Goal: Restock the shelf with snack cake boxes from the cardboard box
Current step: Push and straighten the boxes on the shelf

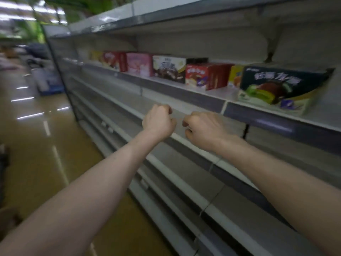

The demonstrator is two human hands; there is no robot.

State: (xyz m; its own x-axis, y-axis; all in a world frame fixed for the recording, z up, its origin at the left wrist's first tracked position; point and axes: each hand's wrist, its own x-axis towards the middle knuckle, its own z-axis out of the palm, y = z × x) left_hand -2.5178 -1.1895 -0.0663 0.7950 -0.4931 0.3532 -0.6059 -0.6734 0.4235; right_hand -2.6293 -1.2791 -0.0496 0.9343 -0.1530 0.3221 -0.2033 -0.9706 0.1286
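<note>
Several snack cake boxes stand in a row on one shelf [217,96] of a long grey store rack. From right to left I see a dark blue box [276,87], a yellow box [235,75], a red box [204,76], a white and brown box [168,69], a pink box [138,64] and another red box [114,60]. My left hand [158,121] and my right hand [204,129] are held out side by side below that shelf, both with fingers curled closed and nothing in them. No cardboard box is in view.
The lower shelves [184,174] of the rack run bare from left to right below my arms. A glossy tan aisle floor [36,145] lies to the left. Blurred blue and white goods [48,82] stand at the rack's far end.
</note>
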